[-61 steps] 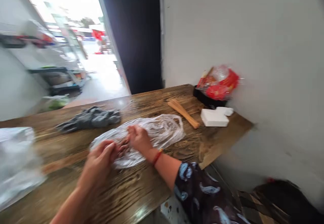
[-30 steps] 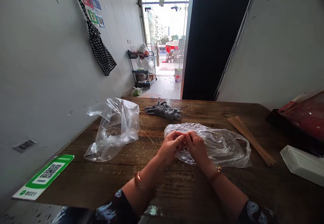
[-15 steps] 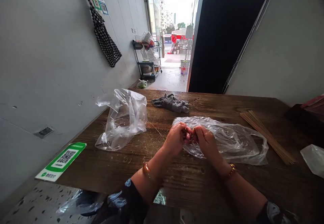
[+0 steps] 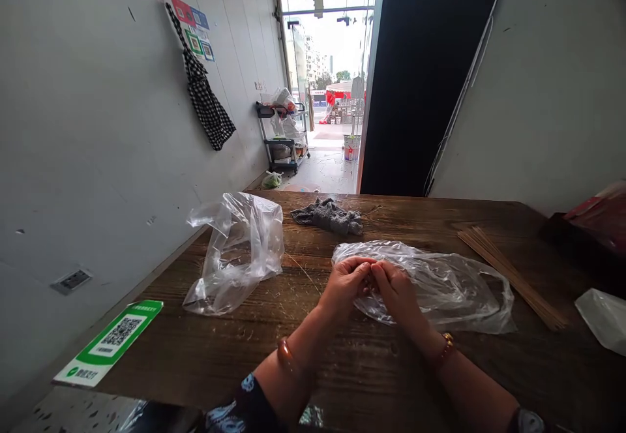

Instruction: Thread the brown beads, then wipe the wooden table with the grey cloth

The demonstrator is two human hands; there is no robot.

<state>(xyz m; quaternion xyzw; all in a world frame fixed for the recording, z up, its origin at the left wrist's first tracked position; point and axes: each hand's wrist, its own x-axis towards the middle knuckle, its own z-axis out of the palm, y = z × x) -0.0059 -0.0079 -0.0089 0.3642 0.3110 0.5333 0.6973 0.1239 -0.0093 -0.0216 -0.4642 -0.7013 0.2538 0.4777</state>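
And here are your two hands, close together over the near-left part of the clear plastic bag point(image 4: 454, 293) lying on the tabletop point(image 4: 220, 355): left hand point(image 4: 343, 283) and right hand point(image 4: 397, 287), fingers closed in a pinch, thumbs meeting. What sits between them, your knuckles hide; whether they touch the bag, you can't tell. Over to your left, a green-and-white card point(image 4: 110, 342) shows a QR code, its small characters too blurred to read safely. Sharp little codes on the wall posters point(image 4: 193, 27)? Too tiny. At your right, the white block point(image 4: 604, 319) runs off the edge, and the red packaging point(image 4: 604, 214) sits cut off in shadow.
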